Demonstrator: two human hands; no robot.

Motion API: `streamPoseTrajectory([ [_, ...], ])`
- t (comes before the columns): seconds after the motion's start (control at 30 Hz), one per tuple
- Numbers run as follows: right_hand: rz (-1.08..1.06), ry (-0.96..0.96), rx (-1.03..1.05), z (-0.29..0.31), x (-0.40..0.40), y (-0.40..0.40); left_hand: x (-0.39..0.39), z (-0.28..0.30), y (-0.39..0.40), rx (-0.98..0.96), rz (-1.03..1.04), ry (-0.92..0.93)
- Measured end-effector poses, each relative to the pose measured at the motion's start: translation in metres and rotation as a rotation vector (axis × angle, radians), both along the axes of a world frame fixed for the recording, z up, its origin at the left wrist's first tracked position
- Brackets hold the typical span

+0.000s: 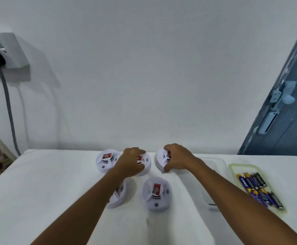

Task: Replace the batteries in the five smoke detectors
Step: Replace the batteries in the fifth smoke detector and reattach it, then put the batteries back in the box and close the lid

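White desk (38, 200) under my arms, wall behind. Five white smoke detectors clustered mid-desk: far-left detector (106, 163), far-middle detector (145, 165), far-right detector (161, 160), near-left detector (118, 196) half under my left forearm, near-right detector (155, 195). Tray (232, 169) at right holds batteries (261, 189). My right hand (177, 159): fingers curled round far-right detector, tilting it. My left hand (130, 162) on far-middle detector, fingers curled over its top.

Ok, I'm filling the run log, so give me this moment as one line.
left hand: on back-middle detector | right hand: grips back-right detector | batteries: in tray, untouched | detectors visible: five
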State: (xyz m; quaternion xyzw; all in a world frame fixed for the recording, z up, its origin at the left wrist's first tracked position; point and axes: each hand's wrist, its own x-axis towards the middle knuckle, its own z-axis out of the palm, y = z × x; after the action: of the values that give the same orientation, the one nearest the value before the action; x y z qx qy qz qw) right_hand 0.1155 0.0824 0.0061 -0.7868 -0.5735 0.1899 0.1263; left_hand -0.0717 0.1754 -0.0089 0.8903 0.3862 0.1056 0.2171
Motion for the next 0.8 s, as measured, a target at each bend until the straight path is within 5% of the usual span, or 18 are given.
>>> streamPoseTrajectory([
  [0.1, -0.024, 0.029, -0.029, -0.014, -0.001, 0.005, 0.003, -0.015, 0.012, 0.032, -0.156, 0.233],
  [0.8, -0.050, 0.020, 0.001, -0.022, -0.012, -0.004, 0.005, -0.020, 0.021, 0.048, -0.209, 0.174],
])
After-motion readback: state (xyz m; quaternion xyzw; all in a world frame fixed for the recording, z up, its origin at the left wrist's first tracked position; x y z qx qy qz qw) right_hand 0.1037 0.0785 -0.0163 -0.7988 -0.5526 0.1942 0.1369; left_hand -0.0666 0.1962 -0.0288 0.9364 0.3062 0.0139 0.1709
